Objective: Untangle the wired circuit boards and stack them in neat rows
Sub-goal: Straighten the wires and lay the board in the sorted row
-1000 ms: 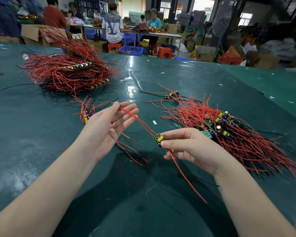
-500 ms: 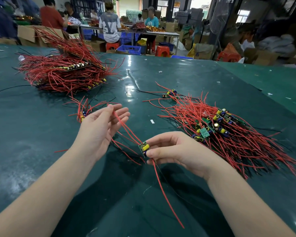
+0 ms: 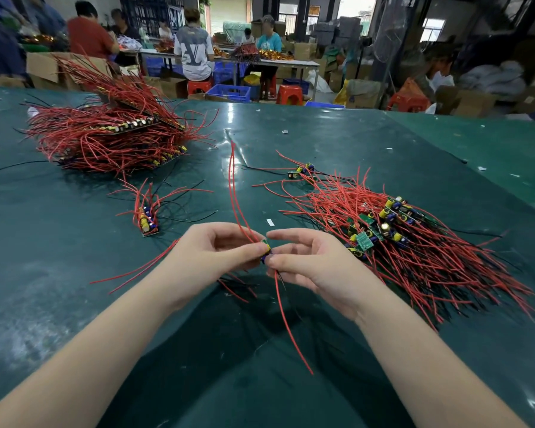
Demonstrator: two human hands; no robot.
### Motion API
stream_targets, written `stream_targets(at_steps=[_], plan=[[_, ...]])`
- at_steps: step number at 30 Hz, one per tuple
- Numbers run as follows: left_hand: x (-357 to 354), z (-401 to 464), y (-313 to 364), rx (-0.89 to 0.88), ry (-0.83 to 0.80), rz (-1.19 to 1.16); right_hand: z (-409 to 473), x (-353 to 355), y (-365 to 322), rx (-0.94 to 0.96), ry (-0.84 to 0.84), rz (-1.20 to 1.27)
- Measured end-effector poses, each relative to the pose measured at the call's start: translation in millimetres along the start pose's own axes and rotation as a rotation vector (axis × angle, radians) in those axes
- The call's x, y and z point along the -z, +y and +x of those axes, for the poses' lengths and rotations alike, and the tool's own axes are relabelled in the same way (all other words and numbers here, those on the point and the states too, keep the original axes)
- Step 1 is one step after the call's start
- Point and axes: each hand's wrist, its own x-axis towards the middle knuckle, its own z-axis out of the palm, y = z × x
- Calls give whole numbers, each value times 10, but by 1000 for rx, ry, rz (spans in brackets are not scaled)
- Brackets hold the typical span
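We pinch one circuit board (image 3: 265, 249) between left hand (image 3: 212, 257) and right hand (image 3: 309, 262), near table's (image 3: 59, 273) front edge. Comb red wires (image 3: 233, 186) one way, hold board flat, then add to small row (image 3: 147, 222) leftward, clear of tangle (image 3: 393, 239).

seated workers (image 3: 194, 47), red stools (image 3: 289, 94), blue crate (image 3: 228, 93), cardboard boxes (image 3: 303, 50)

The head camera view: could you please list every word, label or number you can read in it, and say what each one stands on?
"LV": large interlocked letters, as best I can read them, on the back of the grey T-shirt of a person at the far bench.
Green circuit boards in the right-hand pile: any markings are too small to read.
Cardboard boxes at the back: print too blurred to read.
Nothing else is legible.
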Motion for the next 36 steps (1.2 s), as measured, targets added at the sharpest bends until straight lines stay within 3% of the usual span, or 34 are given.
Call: stream_targets(at_steps=[14,21,26,36], plan=[[-36,-15,59,-70,85,44,8,40,3,-76,-2,33],[-44,0,62,29,110,-99,-13,52,-10,-43,-55,-92],[-6,8,96,110,73,-234,-32,59,-38,-37,-127,22],[2,18,89,106,130,-234,-18,3,-9,138,-28,-324]])
